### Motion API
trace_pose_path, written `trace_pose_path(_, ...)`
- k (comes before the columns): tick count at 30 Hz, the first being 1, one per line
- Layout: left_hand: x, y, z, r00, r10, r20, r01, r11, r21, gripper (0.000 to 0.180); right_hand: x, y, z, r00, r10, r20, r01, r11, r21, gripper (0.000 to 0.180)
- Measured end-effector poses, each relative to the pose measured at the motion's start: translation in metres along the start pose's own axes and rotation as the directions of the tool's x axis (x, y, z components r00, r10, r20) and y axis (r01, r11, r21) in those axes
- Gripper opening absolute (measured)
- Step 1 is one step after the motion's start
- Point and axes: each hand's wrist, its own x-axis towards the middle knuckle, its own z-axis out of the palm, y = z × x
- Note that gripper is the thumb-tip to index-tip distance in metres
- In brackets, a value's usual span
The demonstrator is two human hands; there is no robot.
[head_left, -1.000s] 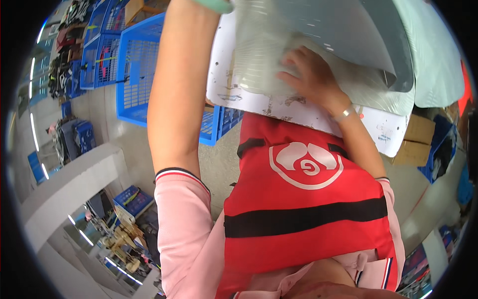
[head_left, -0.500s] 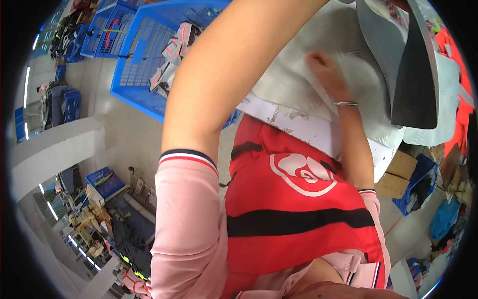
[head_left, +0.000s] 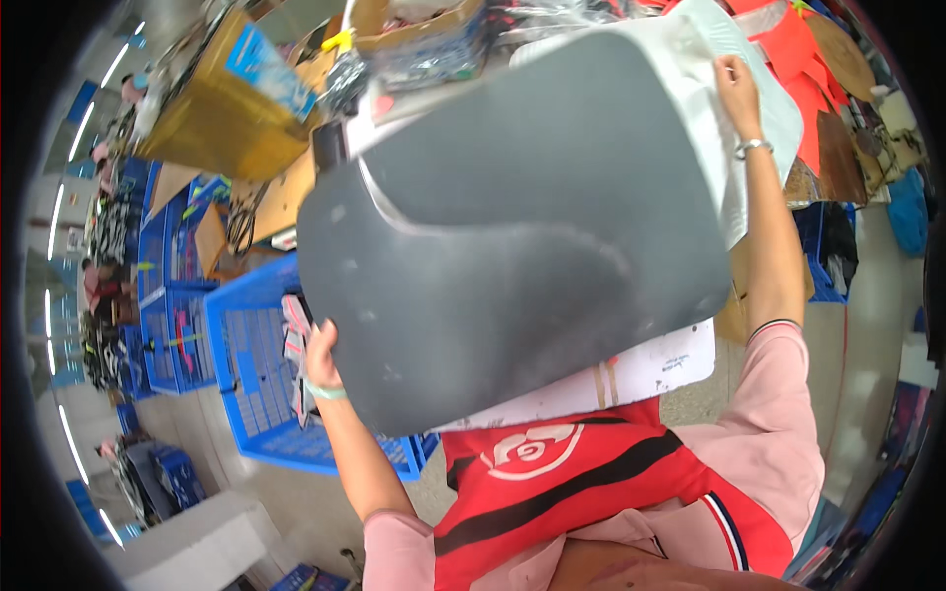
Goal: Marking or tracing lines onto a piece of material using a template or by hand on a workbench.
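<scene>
A large dark grey sheet [head_left: 512,325] with rounded corners and a curved slit is held tilted above the white worktable [head_left: 680,360]. My left hand [head_left: 323,357] is closed on its left edge, some fingers hidden behind it. At the upper right, my right hand [head_left: 739,97] has its fingers curled together on a pale translucent sheet [head_left: 695,49]. That pale sheet lies partly under the dark one, which covers most of it.
A blue plastic crate [head_left: 258,394] with grey and pink pieces stands left of the table. Beyond it is a brown carton [head_left: 232,108]. At the back sits an open box [head_left: 419,39]; red material [head_left: 803,79] lies at the far right.
My left arm has drawn back from across the table to the left edge of the dark sheet, which now lies flatter and spread wide. My right hand has moved farther away and right.
</scene>
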Motion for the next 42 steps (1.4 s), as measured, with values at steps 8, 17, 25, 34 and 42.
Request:
trace_pose_path(8, 0.005, -0.036, -0.009, 0.968, -0.14, -0.21, 0.176, 0.971, 0.16, 0.049, 0.079, 0.194, -0.091, 0.87, 0.373, -0.323, -0.474, 0.815, -0.335, 0.037)
trace_pose_path(17, 0.016, -0.032, 0.038, 0.923, -0.179, -0.34, 0.27, 0.931, 0.244, 0.054, 0.055, 0.263, -0.075, 0.815, 0.394, -0.425, -0.572, 0.668, -0.477, 0.037)
trace_pose_path(25, 0.017, -0.034, 0.041, 0.914, -0.233, -0.332, 0.316, 0.923, 0.221, 0.06, 0.011, 0.058, 0.037, 0.898, -0.259, 0.357, 0.369, 0.883, -0.288, 0.044)
trace_pose_path(34, 0.022, -0.036, 0.047, 0.911, -0.213, -0.354, 0.298, 0.932, 0.208, 0.063, 0.099, 0.093, 0.074, 0.948, -0.281, 0.148, 0.255, 0.952, 0.17, 0.046)
trace_pose_path(42, 0.014, -0.036, 0.054, 0.919, -0.138, -0.369, 0.243, 0.936, 0.255, 0.055, 0.0, 0.07, 0.052, 0.969, 0.018, 0.247, 0.095, 0.896, -0.435, 0.064)
